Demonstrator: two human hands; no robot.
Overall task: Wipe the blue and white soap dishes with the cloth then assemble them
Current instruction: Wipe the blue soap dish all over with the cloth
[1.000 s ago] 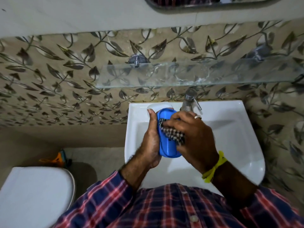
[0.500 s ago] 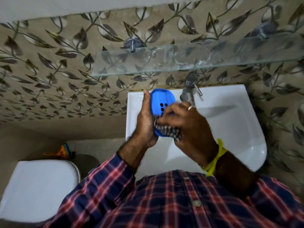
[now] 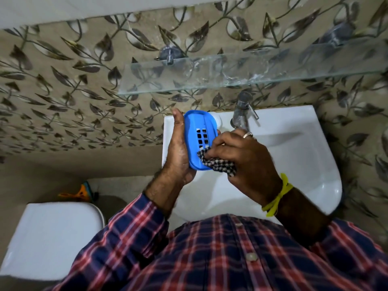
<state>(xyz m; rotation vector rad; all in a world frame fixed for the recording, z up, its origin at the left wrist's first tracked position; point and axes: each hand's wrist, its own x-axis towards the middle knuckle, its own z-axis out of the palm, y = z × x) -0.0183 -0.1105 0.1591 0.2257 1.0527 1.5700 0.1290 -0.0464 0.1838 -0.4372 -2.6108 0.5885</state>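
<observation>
Where leaf-patterned tiles [image 3: 63, 85] end, a white sink [image 3: 294, 156] juts out.

left hand [image 3: 177, 152] holds blue soap dish [image 3: 199, 139] | right hand [image 3: 243, 162] presses checked cloth [image 3: 216, 163] on it

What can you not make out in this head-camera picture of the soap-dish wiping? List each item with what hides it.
- White soap dish: only a sliver shows behind the blue soap dish.
- Left hand fingers: behind the blue dish.
- Checked cloth: mostly bunched inside the right hand.
- Sink near rim: covered by the plaid shirt.
</observation>
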